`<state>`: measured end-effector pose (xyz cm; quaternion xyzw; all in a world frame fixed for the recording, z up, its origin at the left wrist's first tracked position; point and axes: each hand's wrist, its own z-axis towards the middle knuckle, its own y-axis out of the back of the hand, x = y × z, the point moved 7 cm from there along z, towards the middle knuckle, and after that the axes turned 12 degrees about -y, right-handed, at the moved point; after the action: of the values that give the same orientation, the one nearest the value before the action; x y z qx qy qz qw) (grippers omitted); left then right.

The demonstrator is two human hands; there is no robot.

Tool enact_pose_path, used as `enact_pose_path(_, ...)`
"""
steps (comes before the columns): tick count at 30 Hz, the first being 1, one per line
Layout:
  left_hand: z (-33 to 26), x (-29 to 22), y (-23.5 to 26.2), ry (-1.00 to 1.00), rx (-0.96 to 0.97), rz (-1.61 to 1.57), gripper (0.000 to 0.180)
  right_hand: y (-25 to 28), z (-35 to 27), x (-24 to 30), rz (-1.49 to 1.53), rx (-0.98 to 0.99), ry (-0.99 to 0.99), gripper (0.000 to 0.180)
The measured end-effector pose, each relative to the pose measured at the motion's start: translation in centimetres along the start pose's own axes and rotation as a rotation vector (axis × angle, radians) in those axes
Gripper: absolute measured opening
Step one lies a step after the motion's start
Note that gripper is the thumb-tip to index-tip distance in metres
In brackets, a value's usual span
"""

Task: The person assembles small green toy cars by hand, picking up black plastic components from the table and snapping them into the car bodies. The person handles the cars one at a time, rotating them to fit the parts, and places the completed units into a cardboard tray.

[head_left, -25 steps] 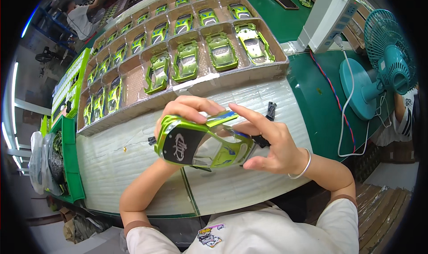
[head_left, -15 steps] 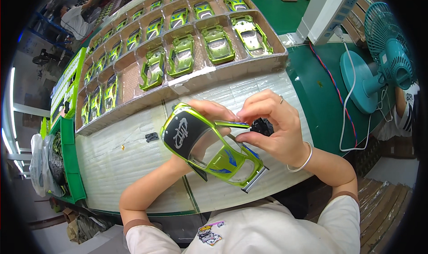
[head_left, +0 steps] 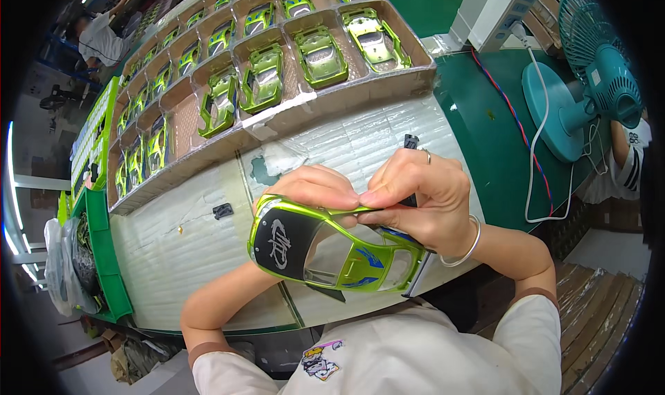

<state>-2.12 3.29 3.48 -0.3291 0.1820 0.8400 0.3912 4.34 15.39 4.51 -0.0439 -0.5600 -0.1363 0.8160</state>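
I hold a lime-green toy car body shell (head_left: 332,253) with a black hood and blue side marks over the white padded bench (head_left: 180,256). My left hand (head_left: 312,190) grips its far edge from above. My right hand (head_left: 415,194) pinches the same edge beside it, with a small black part partly hidden under its fingers. A silver bangle sits on my right wrist. Two small black parts lie loose on the padding: one (head_left: 222,211) left of the shell, one (head_left: 411,141) above my right hand.
Cardboard trays (head_left: 346,97) with compartments holding several green car shells run along the bench's far side. A teal desk fan (head_left: 589,83) and its white cable stand on the green table at right. Another person's arm shows behind the fan; someone else works at far top left.
The shell has turned and dropped lower, its black hood now pointing left. My right hand shifted from the shell's rear to its upper edge, next to my left hand.
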Motion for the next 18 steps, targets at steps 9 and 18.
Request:
enact_pose_path(9, -2.2, 2.7, 0.5, 0.103, -0.18, -0.205, 0.019, -0.1, 0.5, -0.8, 0.036, -0.019, -0.052, 0.018)
enact_pose_path(18, -2.4, 3.6, 0.7, 0.197, -0.245, -0.262, 0.018, -0.2, 0.5, -1.3, 0.068, 0.046, -0.117, 0.021)
